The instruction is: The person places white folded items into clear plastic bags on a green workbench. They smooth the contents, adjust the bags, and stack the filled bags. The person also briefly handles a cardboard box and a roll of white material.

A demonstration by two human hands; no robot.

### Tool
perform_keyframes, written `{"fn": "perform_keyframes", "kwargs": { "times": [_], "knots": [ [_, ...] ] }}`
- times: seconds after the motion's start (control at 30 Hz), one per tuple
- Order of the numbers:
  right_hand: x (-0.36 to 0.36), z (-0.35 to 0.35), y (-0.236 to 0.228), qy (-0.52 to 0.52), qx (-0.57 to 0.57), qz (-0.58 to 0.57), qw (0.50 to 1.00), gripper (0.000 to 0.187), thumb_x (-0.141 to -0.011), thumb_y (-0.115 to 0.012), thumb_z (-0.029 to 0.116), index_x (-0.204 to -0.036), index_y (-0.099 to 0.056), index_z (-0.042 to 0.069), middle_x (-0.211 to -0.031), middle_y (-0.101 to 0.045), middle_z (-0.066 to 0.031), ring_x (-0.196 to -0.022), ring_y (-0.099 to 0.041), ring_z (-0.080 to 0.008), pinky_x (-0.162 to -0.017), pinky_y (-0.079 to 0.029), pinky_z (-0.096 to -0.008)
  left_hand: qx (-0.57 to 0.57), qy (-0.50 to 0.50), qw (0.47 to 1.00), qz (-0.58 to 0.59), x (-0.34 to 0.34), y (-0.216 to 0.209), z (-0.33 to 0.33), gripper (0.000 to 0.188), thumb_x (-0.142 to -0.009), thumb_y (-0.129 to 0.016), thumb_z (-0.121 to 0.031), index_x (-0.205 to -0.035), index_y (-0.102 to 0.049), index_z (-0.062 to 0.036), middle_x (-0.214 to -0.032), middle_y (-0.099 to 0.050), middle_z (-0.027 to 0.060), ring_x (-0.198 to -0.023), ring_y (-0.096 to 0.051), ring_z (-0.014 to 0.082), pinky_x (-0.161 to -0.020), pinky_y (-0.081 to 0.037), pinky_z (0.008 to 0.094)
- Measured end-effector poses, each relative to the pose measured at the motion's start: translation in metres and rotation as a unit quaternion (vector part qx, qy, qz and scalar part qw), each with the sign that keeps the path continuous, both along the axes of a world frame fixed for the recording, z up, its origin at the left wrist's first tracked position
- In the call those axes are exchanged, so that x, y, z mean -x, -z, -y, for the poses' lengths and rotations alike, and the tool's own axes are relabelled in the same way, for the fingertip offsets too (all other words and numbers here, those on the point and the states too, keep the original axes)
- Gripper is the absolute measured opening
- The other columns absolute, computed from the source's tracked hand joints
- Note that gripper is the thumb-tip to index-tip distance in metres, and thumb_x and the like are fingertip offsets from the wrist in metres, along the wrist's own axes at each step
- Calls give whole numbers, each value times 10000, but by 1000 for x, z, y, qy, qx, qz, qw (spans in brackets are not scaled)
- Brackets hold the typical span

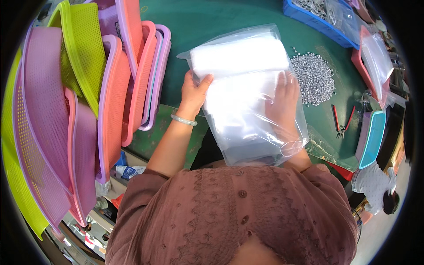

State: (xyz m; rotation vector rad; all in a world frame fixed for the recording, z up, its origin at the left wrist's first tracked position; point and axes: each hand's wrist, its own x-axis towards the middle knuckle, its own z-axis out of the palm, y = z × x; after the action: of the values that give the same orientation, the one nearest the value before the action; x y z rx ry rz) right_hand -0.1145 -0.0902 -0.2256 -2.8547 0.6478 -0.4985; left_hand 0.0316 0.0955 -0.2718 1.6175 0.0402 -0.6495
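A large clear plastic bag [240, 112] holds a stack or roll of white, glossy sheeting [240, 55], folded thicker toward the far end. My left hand [195, 90], with a pale bangle at the wrist, grips the bag's left edge, thumb on top and fingers underneath. Seen through the clear plastic, my right hand [282, 99] lies flat over the right side of the white sheeting, its fingers stretched away from me. Its forearm comes out at the bag's near right corner. Just right of the bag lies a heap of small silvery metal pieces [313, 79].
Stacked plastic baskets in purple, pink and green [84, 88] crowd the left side. On the green table [176, 39] lie red-handled pliers [342, 126]. A blue bin of metal parts [322, 20], a pink tray [371, 66] and a turquoise-lined box [373, 139] stand right. Another person [375, 187] is beyond.
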Motion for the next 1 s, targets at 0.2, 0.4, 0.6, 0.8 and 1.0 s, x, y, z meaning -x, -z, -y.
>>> {"fn": "perform_keyframes", "kwargs": {
  "times": [0.2, 0.4, 0.6, 0.8, 1.0],
  "knots": [
    [-33, -13, 17, -230, -86, -4, 969, 461, -729, -576, 103, -1183, -495, 94, -1331, -342, -124, -1229, -315, -351, -962, -313, -500, -30, 32, 999, 29, -1, -3, 0, 646, -759, -689, -209, -1228, -325, 45, -1122, -513, 155, -1004, -518, 210, -848, -429, 303],
    [-78, -24, 19, -152, -81, -84, 981, 516, -819, -542, 302, -1295, -365, 207, -1380, -285, -50, -1277, -242, -317, -974, -208, -591, -16, 26, 999, 18, -3, -6, -2, 646, -804, -629, -301, -1242, -307, 47, -1142, -496, 159, -1070, -472, 208, -890, -394, 312],
    [-106, -21, 9, -127, -52, -122, 983, 507, -815, -538, 364, -1282, -392, 233, -1366, -312, -37, -1250, -261, -325, -936, -217, -612, 10, 25, 998, -63, -11, -6, -7, 589, -859, -511, -409, -1233, -330, 10, -1087, -507, 117, -965, -519, 170, -786, -450, 291],
    [-117, -7, 12, -149, -53, -44, 986, 553, -762, -593, 414, -1228, -464, 145, -1317, -372, -125, -1199, -321, -345, -962, -215, -530, 39, 27, 994, -100, -8, -8, -12, 657, -825, -574, -329, -1298, -241, -18, -1006, -530, 89, -853, -560, 155, -669, -493, 295],
    [-107, 10, 27, -19, -36, 41, 998, 671, -715, -652, 414, -1176, -470, -38, -1300, -332, -246, -1192, -295, -400, -986, -212, -479, -79, 21, 993, -90, 8, -21, -13, 843, -695, -690, -110, -1336, -159, 18, -796, -544, 77, -690, -553, 144, -593, -472, 271]
  ]
}}
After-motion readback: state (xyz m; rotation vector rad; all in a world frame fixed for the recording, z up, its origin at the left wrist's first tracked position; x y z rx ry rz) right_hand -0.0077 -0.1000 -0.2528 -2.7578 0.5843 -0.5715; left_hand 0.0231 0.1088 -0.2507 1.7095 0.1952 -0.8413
